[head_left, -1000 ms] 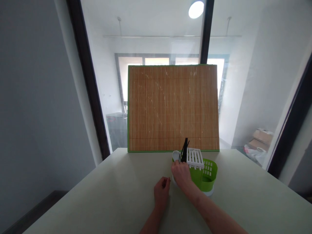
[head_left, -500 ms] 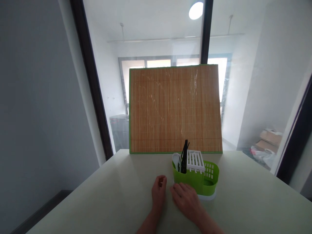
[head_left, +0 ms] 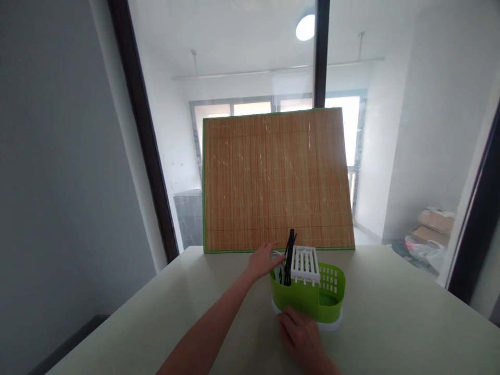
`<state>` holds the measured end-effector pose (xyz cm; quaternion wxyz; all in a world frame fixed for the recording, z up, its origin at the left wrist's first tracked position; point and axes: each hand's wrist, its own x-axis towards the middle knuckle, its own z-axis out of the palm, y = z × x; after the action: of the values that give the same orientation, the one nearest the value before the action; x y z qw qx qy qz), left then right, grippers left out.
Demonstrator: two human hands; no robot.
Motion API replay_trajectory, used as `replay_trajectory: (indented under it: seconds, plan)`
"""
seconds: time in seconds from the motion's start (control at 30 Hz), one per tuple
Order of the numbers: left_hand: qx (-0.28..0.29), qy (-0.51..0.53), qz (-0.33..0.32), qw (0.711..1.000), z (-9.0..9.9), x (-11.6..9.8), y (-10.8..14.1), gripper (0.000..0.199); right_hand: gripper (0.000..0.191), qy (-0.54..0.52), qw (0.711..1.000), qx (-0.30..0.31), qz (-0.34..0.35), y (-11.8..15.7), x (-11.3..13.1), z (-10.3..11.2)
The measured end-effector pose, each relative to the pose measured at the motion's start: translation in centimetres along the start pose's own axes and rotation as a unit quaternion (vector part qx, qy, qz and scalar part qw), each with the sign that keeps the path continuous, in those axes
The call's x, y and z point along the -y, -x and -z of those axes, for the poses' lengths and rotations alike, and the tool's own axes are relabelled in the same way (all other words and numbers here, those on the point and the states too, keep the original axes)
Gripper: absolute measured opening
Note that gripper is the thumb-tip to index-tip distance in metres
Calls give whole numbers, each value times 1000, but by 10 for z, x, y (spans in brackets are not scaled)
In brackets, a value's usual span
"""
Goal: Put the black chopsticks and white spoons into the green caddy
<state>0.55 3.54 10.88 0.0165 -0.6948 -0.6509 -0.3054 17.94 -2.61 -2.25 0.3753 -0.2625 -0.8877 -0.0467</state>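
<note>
A green plastic caddy (head_left: 297, 298) on a white base (head_left: 330, 326) stands on the table. Black chopsticks (head_left: 289, 258) and white spoons (head_left: 278, 271) stand in its left part, beside a white slatted rack (head_left: 305, 264). Reaching to the caddy's left end, my left hand (head_left: 264, 260) has its fingers apart at the top of the spoons, with no spoon lifted. My right hand (head_left: 300, 331) is at the front of the caddy near the base, its fingers curled; whether they hold anything is hidden.
Behind the caddy a bamboo mat (head_left: 273, 182) with a green edge stands upright at the back of the pale table (head_left: 219, 317). Glass panes with dark frames rise behind it. Beyond the glass at right lie cardboard boxes (head_left: 435, 224) and plastic bags.
My left hand has moved forward from the table in front to the spoons, and its fingers have spread. My right hand is slightly lower in view, still by the caddy's front.
</note>
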Motion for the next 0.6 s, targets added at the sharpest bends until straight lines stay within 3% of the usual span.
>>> replay_trajectory:
  seconds: [0.17,0.3,0.6]
  plan:
    - [24,-56,-38,997,-4,-8,1,36,18,-4,999,-8,-33,2,-6,1]
    - [8,-78,-58,995,-5,-13,7,31,18,-25,999,2,-40,1,-5,0]
    - [32,-86,-65,994,-7,-19,15,21,19,-57,997,17,-57,1,-7,-3]
